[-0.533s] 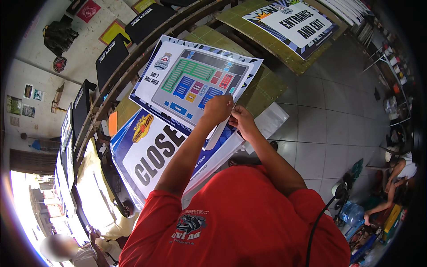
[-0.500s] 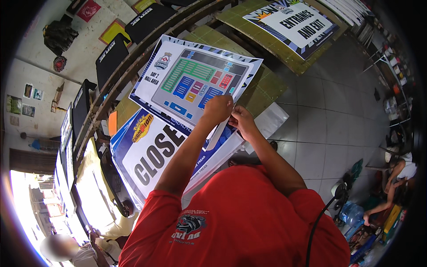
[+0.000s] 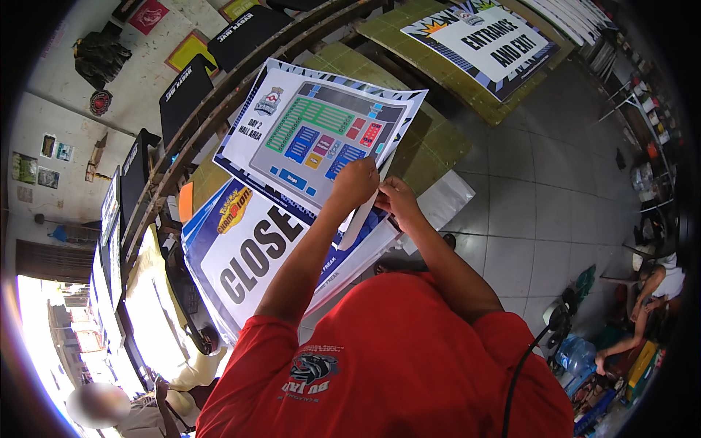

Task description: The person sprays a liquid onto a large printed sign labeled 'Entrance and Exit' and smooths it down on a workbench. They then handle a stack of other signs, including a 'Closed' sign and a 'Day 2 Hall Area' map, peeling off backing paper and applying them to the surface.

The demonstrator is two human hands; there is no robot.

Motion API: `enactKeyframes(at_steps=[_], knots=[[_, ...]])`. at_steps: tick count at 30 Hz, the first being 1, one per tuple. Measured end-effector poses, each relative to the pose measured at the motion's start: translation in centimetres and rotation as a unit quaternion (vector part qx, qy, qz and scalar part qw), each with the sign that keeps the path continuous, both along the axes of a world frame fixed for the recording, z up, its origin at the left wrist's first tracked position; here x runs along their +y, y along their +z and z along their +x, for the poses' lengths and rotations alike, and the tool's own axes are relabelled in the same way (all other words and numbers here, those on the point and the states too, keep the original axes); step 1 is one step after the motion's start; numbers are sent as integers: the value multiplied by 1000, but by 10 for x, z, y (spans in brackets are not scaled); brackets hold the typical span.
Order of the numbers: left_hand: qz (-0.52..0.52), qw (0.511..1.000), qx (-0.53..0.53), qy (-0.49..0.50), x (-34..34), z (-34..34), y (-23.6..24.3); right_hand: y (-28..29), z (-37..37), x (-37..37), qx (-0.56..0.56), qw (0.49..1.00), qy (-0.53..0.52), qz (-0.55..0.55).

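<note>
Barely anything's moved vs. half a sec ago, but the map sheet (image 3: 252, 150) has shifted a bit: its far-right corner's drawn in slightly to the left, and more of the white strip (image 3: 357, 228) shows below my fingers, curving down toward me. My left hand (image 3: 355, 182) is on the sheet's near right edge, fingers curled tight w/ no gap I can see, apparently gripping that edge; the thumb side's partly hidden. My right hand (image 3: 399, 198) is just beside it, fingertips pinched together, prob. on the strip's upper end, tho it's too small to tell exactly what's between them. Both hands are at approx. the same spot as before, so I'd judge this as a small bit of progress on fine edge work, w/ the strip coming away only a little. The sheet's tilted over the green tabletop (image 3: 442, 144), partly covering the big lettered sign (image 3: 252, 266) nearer me on the left. Clear plastic (image 3: 451, 198) sticks out to the right, past my right hand. The other sign (image 3: 496, 45), on the next board over, looks unchanged, i.e. not involved rn.
</note>
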State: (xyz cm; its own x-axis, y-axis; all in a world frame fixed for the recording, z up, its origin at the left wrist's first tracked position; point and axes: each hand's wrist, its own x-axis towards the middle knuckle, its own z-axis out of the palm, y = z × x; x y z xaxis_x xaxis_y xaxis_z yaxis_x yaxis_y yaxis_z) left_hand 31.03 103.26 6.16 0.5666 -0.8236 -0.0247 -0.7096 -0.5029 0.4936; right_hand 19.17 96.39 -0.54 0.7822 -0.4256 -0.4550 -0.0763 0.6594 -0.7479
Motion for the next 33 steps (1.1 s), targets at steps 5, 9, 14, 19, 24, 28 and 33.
enactKeyframes(at_steps=[5,9,14,19,24,28,33], knots=[[7,1000,-12,7,-3,-2,1,-5,11,-8,3,991,-34,-127],[7,1000,-11,3,-2,-8,4,-7,21,-23,17,975,-77,-206],[-5,1000,-14,19,-3,-5,2,-1,23,-26,25,978,-65,-196],[-5,1000,-18,22,-4,-7,6,0,24,-30,40,996,-81,-28],[23,999,-35,4,-6,-14,9,-2,34,-45,41,982,-110,-146],[23,999,-34,0,-6,-14,11,-1,39,-54,33,973,-138,-181],[27,999,-35,-4,-6,-13,11,2,39,-62,5,979,-140,-146]])
